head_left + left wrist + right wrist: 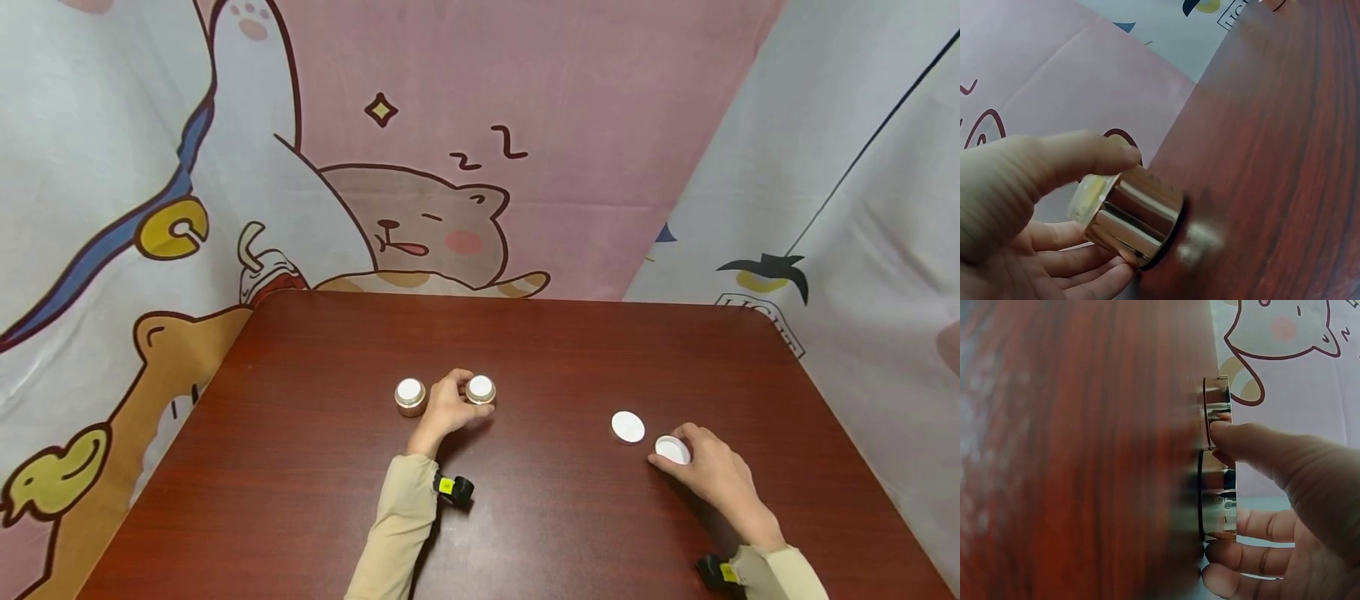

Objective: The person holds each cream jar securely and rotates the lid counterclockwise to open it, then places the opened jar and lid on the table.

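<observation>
My left hand (450,407) grips a small gold jar (481,390) between thumb and fingers, its white top facing up. In the left wrist view this jar (1138,215) has shiny gold sides, a clear neck and its base at the tabletop. Just left of that hand stands a second gold jar (410,397), also with a white top. Farther right, my right hand (712,468) holds a round jar lid (672,450), white inside upward, with thumb and fingers around its gold rim. Beyond it lies another lid (627,427), also white side up.
The jars and lids are on a dark reddish-brown wooden table (540,517). A cloth with cartoon animals (450,225) hangs behind the table's far edge and along its sides. Each wrist wears a small black camera (455,490).
</observation>
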{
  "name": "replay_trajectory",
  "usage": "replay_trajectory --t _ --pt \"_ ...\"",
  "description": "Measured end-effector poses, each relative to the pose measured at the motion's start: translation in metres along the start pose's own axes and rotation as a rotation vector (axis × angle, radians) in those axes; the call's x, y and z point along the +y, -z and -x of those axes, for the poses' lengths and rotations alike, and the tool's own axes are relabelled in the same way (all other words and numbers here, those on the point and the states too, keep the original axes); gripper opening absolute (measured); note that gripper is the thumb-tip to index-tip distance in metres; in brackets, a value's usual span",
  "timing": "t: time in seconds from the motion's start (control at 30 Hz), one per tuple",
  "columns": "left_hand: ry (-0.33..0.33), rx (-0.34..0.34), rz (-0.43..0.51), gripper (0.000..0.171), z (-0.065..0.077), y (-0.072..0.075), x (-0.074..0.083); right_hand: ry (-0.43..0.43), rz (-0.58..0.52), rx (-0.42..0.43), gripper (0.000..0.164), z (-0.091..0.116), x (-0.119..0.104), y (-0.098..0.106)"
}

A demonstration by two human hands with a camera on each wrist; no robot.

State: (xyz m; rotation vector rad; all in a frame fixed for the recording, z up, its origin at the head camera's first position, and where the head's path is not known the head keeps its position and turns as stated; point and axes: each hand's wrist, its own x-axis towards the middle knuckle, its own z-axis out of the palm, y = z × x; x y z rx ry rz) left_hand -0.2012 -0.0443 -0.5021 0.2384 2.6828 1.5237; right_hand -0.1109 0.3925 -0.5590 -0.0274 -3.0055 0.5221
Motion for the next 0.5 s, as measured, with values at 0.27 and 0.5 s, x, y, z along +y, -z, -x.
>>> replay_trajectory --t 0.27,0.5 --pt "-0.11 0.144 -0.001 0.056 -0.009 -0.007 -0.012 -0.006 0.037 0.031 0.069 0.0 -0.027 0.021" --pt "-0.256 0.365 0.172 0.02 -0.003 0.021 0.046 0.149 -0.171 0.332 0.016 -0.037 -0.008 -0.009"
